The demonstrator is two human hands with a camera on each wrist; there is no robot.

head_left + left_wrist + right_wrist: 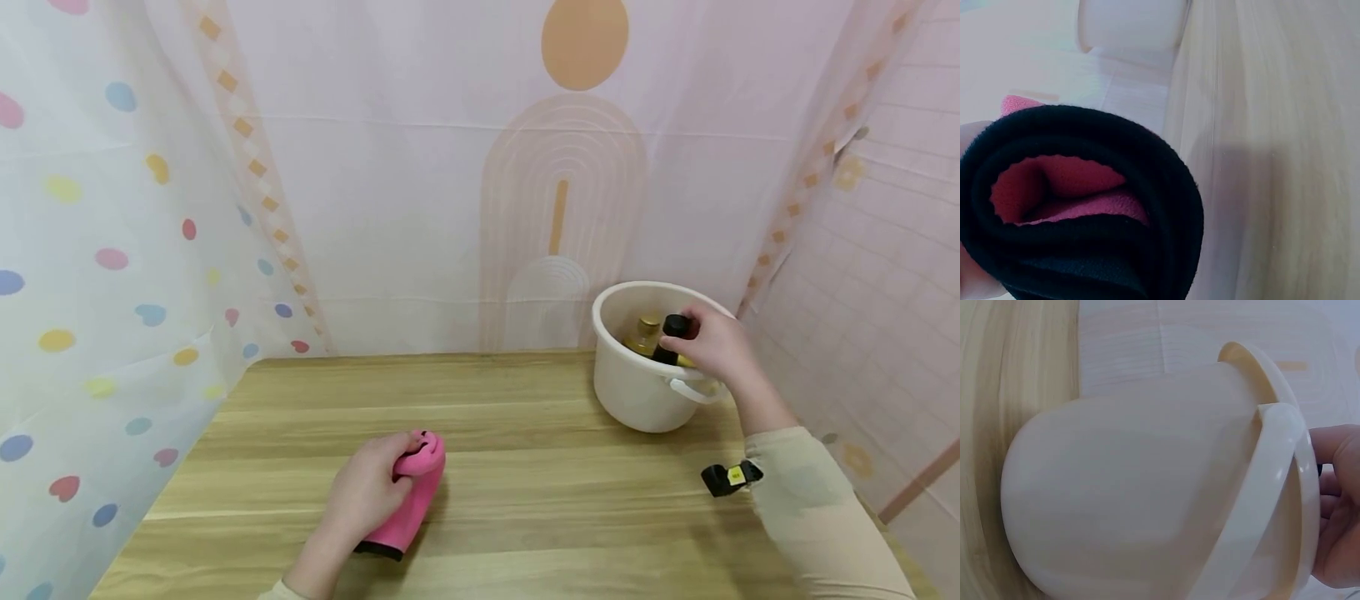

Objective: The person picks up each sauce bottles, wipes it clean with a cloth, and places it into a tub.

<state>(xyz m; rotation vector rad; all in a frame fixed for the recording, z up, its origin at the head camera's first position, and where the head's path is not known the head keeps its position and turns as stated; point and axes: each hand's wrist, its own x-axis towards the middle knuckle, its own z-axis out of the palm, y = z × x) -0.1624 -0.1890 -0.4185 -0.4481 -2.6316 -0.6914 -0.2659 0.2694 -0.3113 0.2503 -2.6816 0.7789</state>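
Both arms wear long, cream-beige sleeves of a soft, plain fabric. The right sleeve (813,508) ends short of the wrist, with a snug cuff and faint creases along the forearm. Just beside that cuff sits a small black clip-like device (729,477) (it carries a little yellow label). Only a sliver of the left sleeve (281,590) shows at the near edge. Both hands are bare.

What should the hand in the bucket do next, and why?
Probably lift the black-capped bottle straight up out of the white bucket: the right hand already grips it near the cap, a gold-capped bottle stands close beside it, and the left hand holds a pink cloth.
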